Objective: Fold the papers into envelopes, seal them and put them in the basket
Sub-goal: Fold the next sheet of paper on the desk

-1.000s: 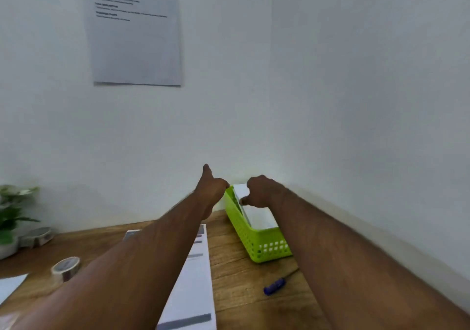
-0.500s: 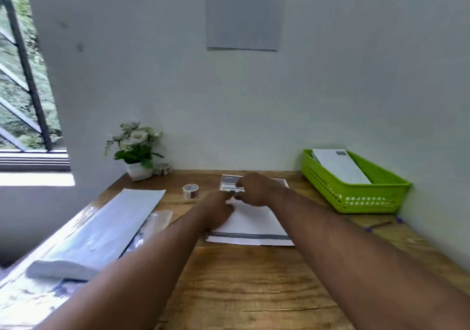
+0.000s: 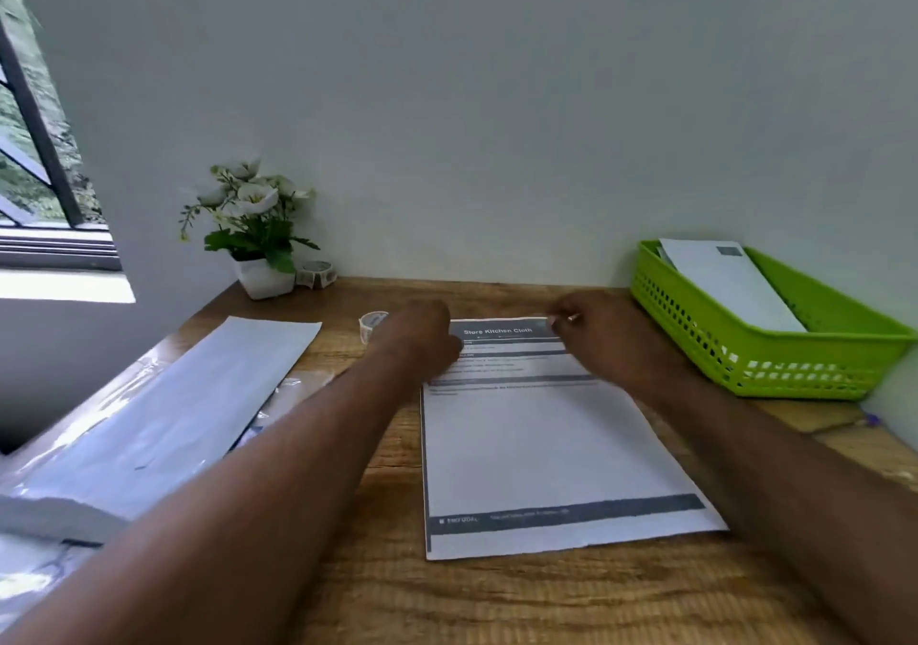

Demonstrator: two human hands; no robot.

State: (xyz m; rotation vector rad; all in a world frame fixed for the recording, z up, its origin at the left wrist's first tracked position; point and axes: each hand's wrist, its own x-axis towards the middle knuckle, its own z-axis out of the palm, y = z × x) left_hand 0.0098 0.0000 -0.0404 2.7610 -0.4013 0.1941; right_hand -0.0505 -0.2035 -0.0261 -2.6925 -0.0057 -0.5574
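While both arms reach forward:
Left hand: fingers curled on the paper's far left corner; grip unclear.
Right hand: fingers pinch its far right corner.
Basket: far right on the tabletop, holding an envelope.

single head-worn view, looking forward and down over the desk, close, facing the wall corner

Tape roll crowds left hand.
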